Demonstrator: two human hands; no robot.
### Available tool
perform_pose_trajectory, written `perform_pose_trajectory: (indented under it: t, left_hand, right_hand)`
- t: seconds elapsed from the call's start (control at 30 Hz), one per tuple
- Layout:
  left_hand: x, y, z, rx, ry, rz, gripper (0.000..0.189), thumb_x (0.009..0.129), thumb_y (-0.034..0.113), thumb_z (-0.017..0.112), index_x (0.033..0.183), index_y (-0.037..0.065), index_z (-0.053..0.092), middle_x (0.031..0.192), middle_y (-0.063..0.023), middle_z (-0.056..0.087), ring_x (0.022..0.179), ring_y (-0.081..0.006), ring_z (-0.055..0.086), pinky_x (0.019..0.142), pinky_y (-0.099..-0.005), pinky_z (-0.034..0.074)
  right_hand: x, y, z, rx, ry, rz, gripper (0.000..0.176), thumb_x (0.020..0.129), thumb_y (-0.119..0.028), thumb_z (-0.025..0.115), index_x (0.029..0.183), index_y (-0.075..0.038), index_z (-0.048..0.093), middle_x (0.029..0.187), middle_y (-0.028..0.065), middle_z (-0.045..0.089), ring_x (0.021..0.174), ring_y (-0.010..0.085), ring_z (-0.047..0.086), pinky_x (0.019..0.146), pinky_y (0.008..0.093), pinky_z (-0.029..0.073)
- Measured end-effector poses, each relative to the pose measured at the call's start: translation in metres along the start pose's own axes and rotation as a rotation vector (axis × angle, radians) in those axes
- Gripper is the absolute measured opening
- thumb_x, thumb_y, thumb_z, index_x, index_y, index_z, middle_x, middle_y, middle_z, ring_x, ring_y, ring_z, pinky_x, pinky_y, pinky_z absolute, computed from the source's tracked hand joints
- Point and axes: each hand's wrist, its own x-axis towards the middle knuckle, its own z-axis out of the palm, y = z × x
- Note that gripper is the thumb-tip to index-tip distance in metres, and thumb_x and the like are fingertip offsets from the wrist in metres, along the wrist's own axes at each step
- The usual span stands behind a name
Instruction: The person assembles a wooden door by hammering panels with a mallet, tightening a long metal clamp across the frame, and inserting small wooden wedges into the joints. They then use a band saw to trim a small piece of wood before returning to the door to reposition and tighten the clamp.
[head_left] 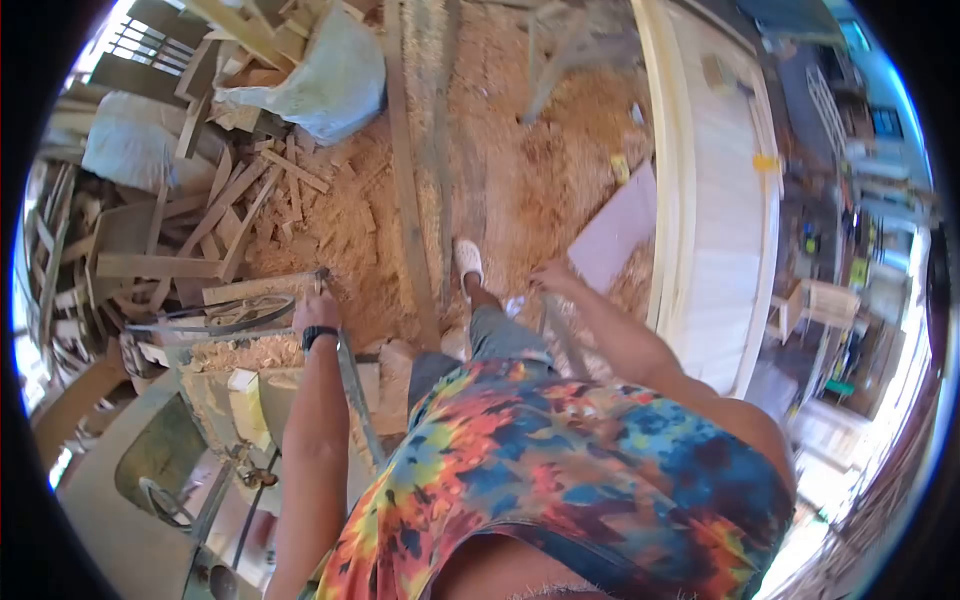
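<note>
My left hand (pixel 316 312), with a dark watch on the wrist, is at the top corner of a sawdust-covered beige-grey machine (pixel 160 415). Its fingers look closed at the end of a metal edge, but what they grip is too small to make out. Beside that hand lie a curved dark metal band (pixel 235 318) and a wooden strip (pixel 245 288). A yellowish block (pixel 248 408) rests on the machine frame. My right hand (pixel 552 276) hangs away from my body, fingers loosely stretched and holding nothing, near a pale pinkish board (pixel 615 230).
Sawdust (pixel 530 190) covers the floor, with long planks (pixel 410 180) running across it. Wood offcuts (pixel 240 215) and a white sack (pixel 340 85) pile up at left. A long white panel (pixel 715 230) with wooden edging stands at right. My foot wears a white clog (pixel 468 258).
</note>
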Motion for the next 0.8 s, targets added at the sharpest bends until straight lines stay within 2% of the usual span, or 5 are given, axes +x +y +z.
perform_pose_trajectory:
  t: [0.1,0.4,0.47,0.63,0.8]
  left_hand:
    - [0.001,0.001,0.003,0.000,0.006,0.008,0.055,0.094,0.050,0.035,0.120,0.008,0.059,0.115,-0.0233,0.061,0.110,-0.0409,0.057,0.093,-0.0488,0.045]
    - [-0.009,-0.011,0.013,-0.020,0.170,0.171,0.048,0.094,0.043,0.039,0.132,0.017,0.050,0.130,-0.0156,0.056,0.117,-0.0369,0.054,0.096,-0.0476,0.043]
    - [0.129,-0.065,0.090,0.369,0.233,0.506,0.043,0.093,0.037,0.041,0.132,0.020,0.051,0.128,-0.0146,0.057,0.116,-0.0344,0.055,0.096,-0.0457,0.044]
    - [0.066,-0.043,0.032,0.875,0.124,0.682,0.042,0.090,0.040,0.046,0.117,0.012,0.060,0.124,-0.0157,0.059,0.108,-0.0320,0.060,0.087,-0.0416,0.050]
    - [0.054,0.014,0.034,0.947,0.216,0.853,0.051,0.086,0.050,0.050,0.113,0.008,0.064,0.120,-0.0157,0.061,0.107,-0.0332,0.060,0.088,-0.0415,0.048]
  right_hand:
    - [-0.035,0.118,-0.012,-0.470,0.046,-0.373,0.023,0.075,-0.021,0.070,0.087,-0.002,0.070,0.077,0.0172,0.067,0.063,0.0288,0.064,0.057,0.0372,0.051]
    - [-0.309,0.248,0.145,-0.478,0.414,0.167,0.050,0.079,-0.036,0.067,0.119,-0.006,0.061,0.125,0.0218,0.056,0.119,0.0372,0.051,0.099,0.0436,0.043]
    - [-0.344,0.287,0.183,-0.337,0.345,0.137,0.063,0.080,-0.041,0.066,0.130,-0.004,0.052,0.131,0.0225,0.052,0.125,0.0390,0.045,0.106,0.0435,0.036]
    - [-0.422,0.393,0.257,-0.039,0.525,0.352,0.052,0.081,-0.037,0.065,0.118,0.000,0.061,0.118,0.0240,0.060,0.112,0.0374,0.056,0.100,0.0442,0.042]
    - [-0.474,0.518,0.330,-0.224,0.223,0.260,0.029,0.086,-0.030,0.056,0.097,-0.007,0.071,0.104,0.0203,0.066,0.096,0.0387,0.063,0.086,0.0443,0.050]
